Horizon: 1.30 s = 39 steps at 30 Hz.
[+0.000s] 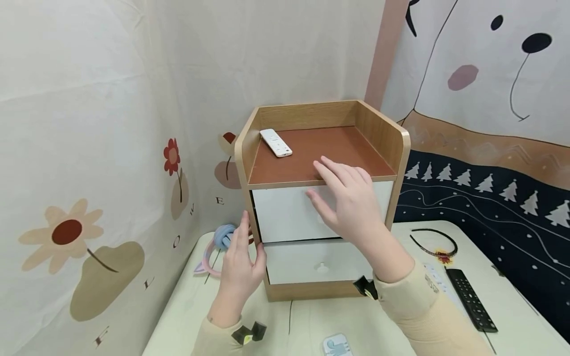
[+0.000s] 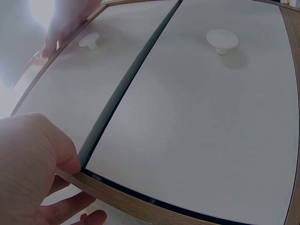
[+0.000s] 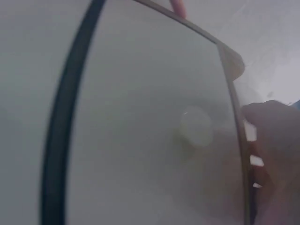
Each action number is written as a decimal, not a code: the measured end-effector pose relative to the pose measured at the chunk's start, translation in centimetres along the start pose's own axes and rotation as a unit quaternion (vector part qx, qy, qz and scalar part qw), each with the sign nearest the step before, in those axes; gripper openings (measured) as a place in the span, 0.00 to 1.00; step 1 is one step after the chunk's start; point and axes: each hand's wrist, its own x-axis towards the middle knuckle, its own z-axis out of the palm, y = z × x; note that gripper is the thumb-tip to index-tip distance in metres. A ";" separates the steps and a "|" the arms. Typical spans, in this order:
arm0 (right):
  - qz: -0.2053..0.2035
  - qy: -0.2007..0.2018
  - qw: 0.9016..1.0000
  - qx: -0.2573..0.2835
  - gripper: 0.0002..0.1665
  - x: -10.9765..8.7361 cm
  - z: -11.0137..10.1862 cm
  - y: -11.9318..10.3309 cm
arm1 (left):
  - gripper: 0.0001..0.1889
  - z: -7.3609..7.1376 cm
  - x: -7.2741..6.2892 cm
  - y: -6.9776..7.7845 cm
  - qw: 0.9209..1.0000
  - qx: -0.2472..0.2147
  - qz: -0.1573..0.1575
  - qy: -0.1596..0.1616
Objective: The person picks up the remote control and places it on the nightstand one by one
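A small wooden cabinet (image 1: 311,291) with two white drawers stands on the table. Both the upper drawer (image 1: 285,212) and the lower drawer (image 1: 289,267) look pushed in. My left hand (image 1: 240,274) rests along the cabinet's left side, fingers straight and thumb at the front edge. The left wrist view shows that thumb beside the gap between the drawers. In front of the upper drawer, my right hand (image 1: 354,205) is raised with nothing in it, fingertips near the top shelf's front edge; it hides most of the upper knob. A white remote control (image 1: 276,143) lies on the brown top shelf.
Left of the cabinet lie a blue knotted hair band (image 1: 224,236) and a pink headband (image 1: 208,259). On the right are a dark headband (image 1: 454,242) and a black remote control (image 1: 472,299). A small pale case (image 1: 337,345) sits at the front. Printed cloth walls stand behind.
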 end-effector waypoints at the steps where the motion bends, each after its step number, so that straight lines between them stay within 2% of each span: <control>1: -0.013 0.014 1.000 0.015 0.33 -0.5 0.0 0.3 | 0.49 0.0 0.0 0.0 1.000 0.001 0.000 0.000; 5: -0.048 0.059 0.996 0.054 0.33 -2.5 -0.4 1.0 | 0.49 -0.1 0.0 0.0 1.000 0.005 -0.003 -0.001; 13: -0.082 0.149 0.983 0.072 0.28 -7.2 -1.4 1.8 | 0.49 0.0 0.0 0.1 1.000 0.004 -0.001 0.002; 17: -0.074 0.201 0.973 0.080 0.28 -9.6 -1.5 2.5 | 0.50 0.0 0.1 0.2 1.000 0.002 -0.002 -0.001; 21: -0.028 0.239 0.968 0.067 0.28 -12.4 -1.5 3.9 | 0.49 0.0 0.1 0.2 1.000 0.003 0.003 0.003; 24: 0.026 0.223 0.974 0.041 0.26 -15.0 -1.5 5.6 | 0.50 -0.1 0.1 0.2 1.000 0.003 0.008 0.009; 29: 0.119 0.150 0.981 0.009 0.20 -19.4 -1.2 8.5 | 0.49 0.0 0.1 0.2 1.000 0.005 0.009 0.010; 34: 0.209 0.096 0.973 -0.027 0.22 -22.9 -1.0 10.0 | 0.49 0.0 0.0 0.1 1.000 0.006 0.002 0.003; 39: 0.256 0.064 0.963 -0.060 0.24 -25.2 -1.0 11.1 | 0.49 0.0 0.0 0.1 1.000 0.006 0.004 0.005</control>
